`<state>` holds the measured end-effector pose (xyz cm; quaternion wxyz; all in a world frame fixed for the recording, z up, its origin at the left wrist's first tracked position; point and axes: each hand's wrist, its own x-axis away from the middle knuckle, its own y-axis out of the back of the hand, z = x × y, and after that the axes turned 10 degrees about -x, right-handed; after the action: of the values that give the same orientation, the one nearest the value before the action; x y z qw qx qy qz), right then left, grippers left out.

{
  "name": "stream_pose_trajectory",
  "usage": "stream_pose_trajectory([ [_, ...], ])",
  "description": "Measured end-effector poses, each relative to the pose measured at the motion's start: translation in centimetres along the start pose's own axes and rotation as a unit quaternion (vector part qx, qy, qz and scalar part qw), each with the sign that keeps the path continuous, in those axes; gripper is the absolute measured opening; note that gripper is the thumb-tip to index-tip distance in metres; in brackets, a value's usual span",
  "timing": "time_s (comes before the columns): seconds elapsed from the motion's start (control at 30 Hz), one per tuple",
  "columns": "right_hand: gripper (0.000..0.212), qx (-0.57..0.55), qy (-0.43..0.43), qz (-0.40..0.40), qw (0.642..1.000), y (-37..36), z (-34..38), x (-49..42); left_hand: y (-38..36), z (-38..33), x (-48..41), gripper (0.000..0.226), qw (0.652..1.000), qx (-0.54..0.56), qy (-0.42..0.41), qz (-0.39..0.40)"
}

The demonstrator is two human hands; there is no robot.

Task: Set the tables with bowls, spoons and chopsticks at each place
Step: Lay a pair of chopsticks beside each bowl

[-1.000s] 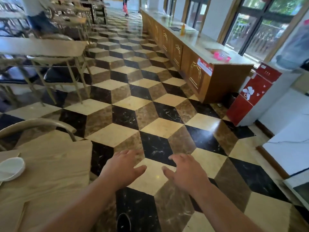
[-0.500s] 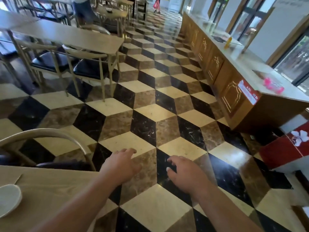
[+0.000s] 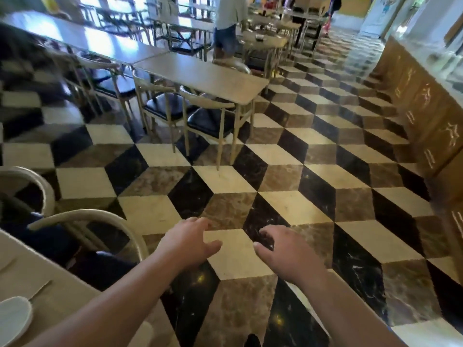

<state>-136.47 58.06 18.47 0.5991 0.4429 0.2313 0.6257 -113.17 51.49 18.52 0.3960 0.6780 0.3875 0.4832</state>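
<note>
Left hand (image 3: 186, 242) and right hand (image 3: 283, 254) hover empty, fingers loosely spread, above the tiled floor (image 3: 295, 204). Advise fetching bowls before approaching the bare table (image 3: 208, 78).

White bowl (image 3: 13, 319), shallow, upright, cut by the frame edge, sits at 8 o'clock on the near pale-wood table (image 3: 67, 294). A thin utensil (image 3: 41, 288) lies flat at its rim; spoon or chopstick, cannot tell. Second table (image 3: 208, 77) at 12 o'clock, well apart.
</note>
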Motion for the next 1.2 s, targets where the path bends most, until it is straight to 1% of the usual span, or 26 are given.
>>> stream_pose_trajectory([
  [0.13,0.055,0.020,0.070,0.056,0.996,3.9,1.4,-8.6,2.6,-0.2,-3.7,0.068,0.994,0.032,0.097,-0.030],
  [0.23,0.053,0.034,0.126,0.086,0.988,5.5,4.4,-14.6,4.2,1.4,-5.9,0.068,0.987,0.074,0.137,-0.035],
  [0.33,0.055,0.054,0.182,0.109,0.976,5.1,8.5,-19.4,5.3,4.4,-7.9,0.069,0.974,0.112,0.192,-0.049],
  [0.47,0.059,0.086,0.232,0.154,0.957,3.0,14.0,-25.7,6.0,9.1,-11.3,0.071,0.950,0.153,0.261,-0.080],
  [0.6,0.063,0.141,0.268,0.178,0.936,0.6,19.7,-33.4,6.4,14.7,-16.7,0.073,0.925,0.199,0.305,-0.110],
  [0.77,0.066,0.195,0.291,0.196,0.916,0.1,28.1,-41.6,8.8,20.7,-22.8,0.079,0.900,0.251,0.332,-0.127],
  [0.9,0.071,0.198,0.321,0.185,0.908,-0.4,35.6,-46.6,13.0,26.1,-25.4,0.081,0.885,0.251,0.360,-0.153],
  [0.97,0.075,0.199,0.334,0.199,0.900,-1.4,39.0,-48.2,15.1,28.6,-25.7,0.081,0.877,0.244,0.380,-0.161],
  [1.1,0.073,0.209,0.375,0.268,0.862,-4.3,46.1,-49.7,17.0,33.4,-24.9,0.078,0.837,0.248,0.448,-0.191],
  [1.2,0.071,0.215,0.423,0.304,0.826,-7.6,50.8,-51.2,16.9,36.6,-23.7,0.075,0.793,0.253,0.519,-0.198],
])
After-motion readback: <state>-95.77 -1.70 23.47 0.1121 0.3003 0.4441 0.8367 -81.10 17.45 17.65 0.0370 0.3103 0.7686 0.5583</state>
